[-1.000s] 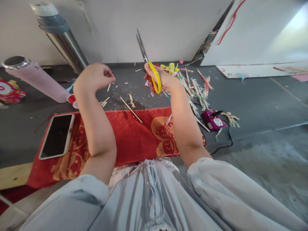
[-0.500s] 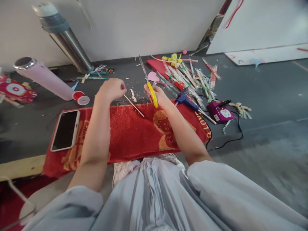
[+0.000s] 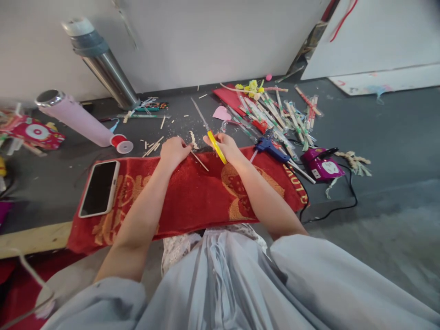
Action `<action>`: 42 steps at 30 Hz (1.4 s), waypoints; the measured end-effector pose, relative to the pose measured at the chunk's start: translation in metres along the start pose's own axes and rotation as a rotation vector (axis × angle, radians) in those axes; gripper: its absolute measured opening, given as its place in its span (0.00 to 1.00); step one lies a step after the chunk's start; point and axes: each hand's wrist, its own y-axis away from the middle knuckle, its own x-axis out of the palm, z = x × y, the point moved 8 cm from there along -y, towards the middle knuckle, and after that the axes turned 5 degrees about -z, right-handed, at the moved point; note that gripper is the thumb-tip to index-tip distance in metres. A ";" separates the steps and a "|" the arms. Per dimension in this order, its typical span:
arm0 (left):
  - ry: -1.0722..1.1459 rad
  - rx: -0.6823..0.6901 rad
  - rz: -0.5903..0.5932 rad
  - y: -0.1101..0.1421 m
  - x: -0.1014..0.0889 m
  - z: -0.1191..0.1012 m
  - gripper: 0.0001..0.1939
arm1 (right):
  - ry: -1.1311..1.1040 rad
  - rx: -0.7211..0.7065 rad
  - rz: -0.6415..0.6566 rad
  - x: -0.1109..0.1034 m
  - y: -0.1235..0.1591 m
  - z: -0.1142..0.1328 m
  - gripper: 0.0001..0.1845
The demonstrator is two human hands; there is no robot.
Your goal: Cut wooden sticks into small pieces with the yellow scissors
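Note:
My right hand point(image 3: 225, 145) is wrapped round the yellow handle of a pair of scissors point(image 3: 216, 147). The blades point away and to the left, looking nearly closed. To its left, my left hand point(image 3: 176, 151) is closed, fingertips pinching the upper end of a thin pale stick point(image 3: 200, 162). The stick's lower end lies over a red towel point(image 3: 192, 201) with a gold pattern. Several cut pieces of stick point(image 3: 153, 147) lie left of my left hand, and a crumbly pale strip point(image 3: 193, 139) lies just beyond it.
A phone point(image 3: 99, 189) rests on the towel's left part. Behind stand a steel flask point(image 3: 110, 73) and a leaning pink bottle point(image 3: 84, 121) beside a red spool point(image 3: 122, 143). On the right are a blue glue gun point(image 3: 271, 149), wrapped sticks point(image 3: 268, 112) and a purple box point(image 3: 321, 164) with a black cord.
My left hand has come down and right from over the table to the stick on the towel, and its fingers closed there. The scissors have come lower in my right hand. The view has shifted.

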 end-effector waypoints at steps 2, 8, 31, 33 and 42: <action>0.018 -0.013 -0.019 0.000 0.002 0.002 0.20 | 0.065 -0.017 0.002 0.001 0.003 0.002 0.28; 0.019 -0.104 -0.094 -0.001 0.009 0.013 0.18 | 0.103 -0.061 -0.009 0.005 0.005 0.009 0.28; -0.001 -0.191 -0.051 -0.007 0.009 0.014 0.22 | -0.070 0.012 0.021 0.008 0.011 0.016 0.28; -0.027 -0.171 -0.042 -0.007 0.009 0.012 0.22 | -0.062 0.014 0.026 0.009 0.011 0.016 0.29; -0.113 -0.155 0.002 -0.009 0.003 0.004 0.22 | -0.026 0.001 0.080 0.011 0.013 0.018 0.31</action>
